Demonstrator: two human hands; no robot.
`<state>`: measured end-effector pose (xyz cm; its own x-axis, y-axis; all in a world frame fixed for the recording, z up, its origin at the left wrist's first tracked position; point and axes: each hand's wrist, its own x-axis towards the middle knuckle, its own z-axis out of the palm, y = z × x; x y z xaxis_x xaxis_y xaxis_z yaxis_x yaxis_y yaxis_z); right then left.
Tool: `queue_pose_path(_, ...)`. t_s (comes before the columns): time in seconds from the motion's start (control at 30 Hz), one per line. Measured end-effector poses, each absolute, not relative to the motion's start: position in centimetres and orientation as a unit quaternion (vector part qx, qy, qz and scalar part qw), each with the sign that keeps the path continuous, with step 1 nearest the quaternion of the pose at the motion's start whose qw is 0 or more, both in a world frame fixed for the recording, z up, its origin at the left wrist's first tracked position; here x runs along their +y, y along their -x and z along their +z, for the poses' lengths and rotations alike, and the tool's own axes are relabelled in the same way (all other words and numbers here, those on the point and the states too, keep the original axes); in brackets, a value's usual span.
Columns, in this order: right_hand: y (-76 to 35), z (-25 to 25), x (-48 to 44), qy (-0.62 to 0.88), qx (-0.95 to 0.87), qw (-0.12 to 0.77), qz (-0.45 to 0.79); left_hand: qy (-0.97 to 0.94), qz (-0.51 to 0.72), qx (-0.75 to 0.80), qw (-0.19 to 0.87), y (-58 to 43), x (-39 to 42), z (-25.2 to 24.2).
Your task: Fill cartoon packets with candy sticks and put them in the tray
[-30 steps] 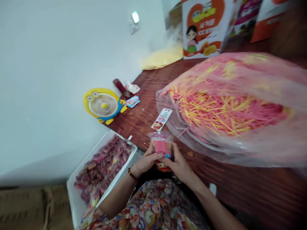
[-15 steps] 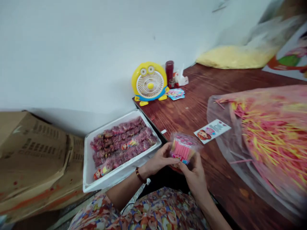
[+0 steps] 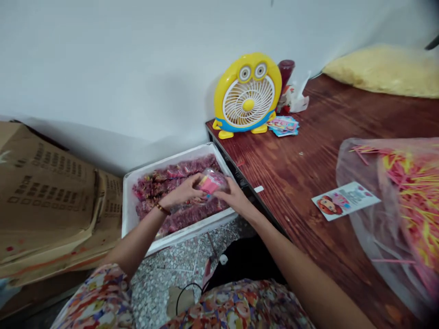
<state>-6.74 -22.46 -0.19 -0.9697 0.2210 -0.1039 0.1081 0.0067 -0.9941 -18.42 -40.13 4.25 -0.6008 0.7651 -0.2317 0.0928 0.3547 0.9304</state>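
A small clear packet with pink sticks inside [image 3: 213,181] is held up between my two hands. My left hand [image 3: 187,189] grips its left side, with a beaded bracelet at the wrist. On its right edge my right hand [image 3: 233,195] has its fingers closed. Both hands are over the white foam box [image 3: 127,214], near its right end. Rows of similar packets [image 3: 151,187] fill the box below, partly hidden by my hands and left forearm.
A yellow fan [image 3: 248,105] stands at the corner of the brown table [image 3: 308,169], beside a pile of cards [image 3: 284,125]. A printed card [image 3: 345,201] lies near a bag of pink and yellow sticks [image 3: 418,192]. Cardboard boxes [image 3: 51,196] stand at left.
Both hands have carried the packet left, from the table's edge to over the foam box. The view has shifted, so the fan looks larger and the table things sit farther right.
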Motion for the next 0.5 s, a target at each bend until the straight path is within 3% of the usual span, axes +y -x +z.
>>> queue_pose_path(0.3,12.4,-4.5,-25.1,0.090,-0.764,-0.034,0.638,-0.213,0.481,0.804,0.277,26.3,-49.0,3.1)
queue_pose_path(0.5,14.1,-7.2,-27.1,0.189,-0.709,-0.158,0.661,-0.091,0.504,0.825,0.241,27.3,-56.2,0.4)
